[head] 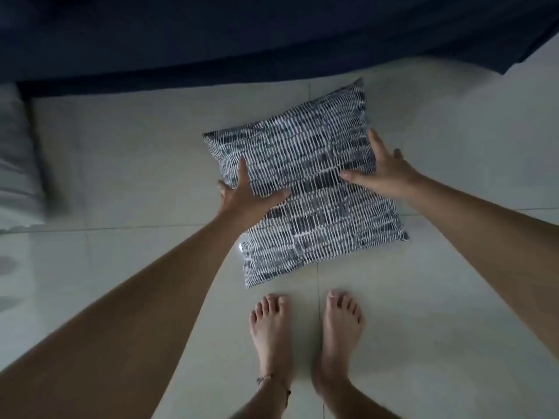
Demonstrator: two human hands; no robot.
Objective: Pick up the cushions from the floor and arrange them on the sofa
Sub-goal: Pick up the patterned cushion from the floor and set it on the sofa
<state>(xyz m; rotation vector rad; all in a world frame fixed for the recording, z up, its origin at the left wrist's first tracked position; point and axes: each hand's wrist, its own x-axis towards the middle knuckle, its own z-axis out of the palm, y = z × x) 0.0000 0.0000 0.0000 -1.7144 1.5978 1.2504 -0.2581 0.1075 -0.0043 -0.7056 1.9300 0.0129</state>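
Observation:
A square cushion (314, 213) with a dark-blue-and-white dashed pattern lies flat on the pale tiled floor, just ahead of my bare feet. My left hand (245, 195) rests on its left edge, fingers spread, thumb lying across the top. My right hand (381, 170) is at its right edge, fingers spread, thumb on the fabric. Neither hand has closed around the cushion. The dark navy sofa (211, 37) runs across the top of the view, beyond the cushion.
A grey, blurred cushion or soft object (18, 164) lies on the floor at the far left, next to the sofa's base. My bare feet (305, 337) stand close behind the patterned cushion. Glossy tiled floor (438, 297) extends on both sides.

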